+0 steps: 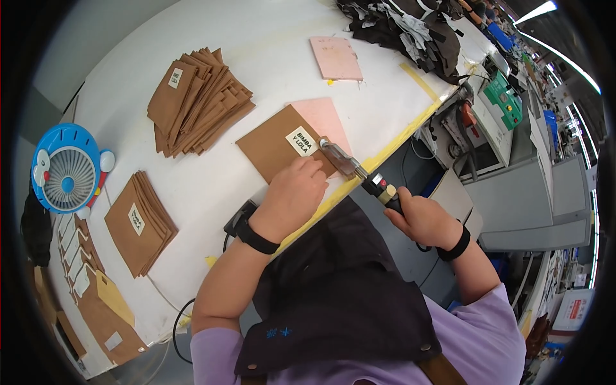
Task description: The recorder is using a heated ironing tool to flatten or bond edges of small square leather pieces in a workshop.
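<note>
Head view: tool (373, 183) in right hand (425, 221) points up-left, long axis diagonal

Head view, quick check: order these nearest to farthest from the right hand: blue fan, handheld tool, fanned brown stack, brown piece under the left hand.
1. Handheld tool: held in the right hand.
2. Brown piece: by the tool's tip, under the left hand.
3. Fanned brown stack: farther left, past the brown piece.
4. Blue fan: far left.
</note>
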Motion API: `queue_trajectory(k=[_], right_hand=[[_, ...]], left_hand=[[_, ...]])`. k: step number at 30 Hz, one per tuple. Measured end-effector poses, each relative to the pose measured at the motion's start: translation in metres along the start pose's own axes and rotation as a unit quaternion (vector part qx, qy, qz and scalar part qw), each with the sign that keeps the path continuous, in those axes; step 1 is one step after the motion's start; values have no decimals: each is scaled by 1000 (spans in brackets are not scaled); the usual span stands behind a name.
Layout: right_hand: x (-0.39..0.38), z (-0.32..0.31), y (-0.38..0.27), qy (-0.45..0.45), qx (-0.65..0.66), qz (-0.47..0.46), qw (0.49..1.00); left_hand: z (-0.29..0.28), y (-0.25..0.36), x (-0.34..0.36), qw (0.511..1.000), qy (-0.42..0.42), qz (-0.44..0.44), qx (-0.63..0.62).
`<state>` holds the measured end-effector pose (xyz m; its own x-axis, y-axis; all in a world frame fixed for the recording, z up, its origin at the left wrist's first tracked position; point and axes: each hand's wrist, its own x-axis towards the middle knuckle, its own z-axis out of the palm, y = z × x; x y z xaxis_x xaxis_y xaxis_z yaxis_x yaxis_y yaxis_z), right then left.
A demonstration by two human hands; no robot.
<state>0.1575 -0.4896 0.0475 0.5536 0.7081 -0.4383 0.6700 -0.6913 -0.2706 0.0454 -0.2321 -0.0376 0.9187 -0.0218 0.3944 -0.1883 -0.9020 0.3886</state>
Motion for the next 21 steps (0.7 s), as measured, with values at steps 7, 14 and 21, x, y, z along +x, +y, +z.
queue_trajectory(k=[7,14,21], right_hand=[[84,-14,-9,60,8,-101,993],[92,-12,-19,67,-8,-79,995],[-10,7,-5,17,-35,24,999]], left_hand=[[1,3,0,1000,-14,-9,-10],[2,2,1,1000,2,-5,-8],[0,1,1,1000,-3,-7,-15]])
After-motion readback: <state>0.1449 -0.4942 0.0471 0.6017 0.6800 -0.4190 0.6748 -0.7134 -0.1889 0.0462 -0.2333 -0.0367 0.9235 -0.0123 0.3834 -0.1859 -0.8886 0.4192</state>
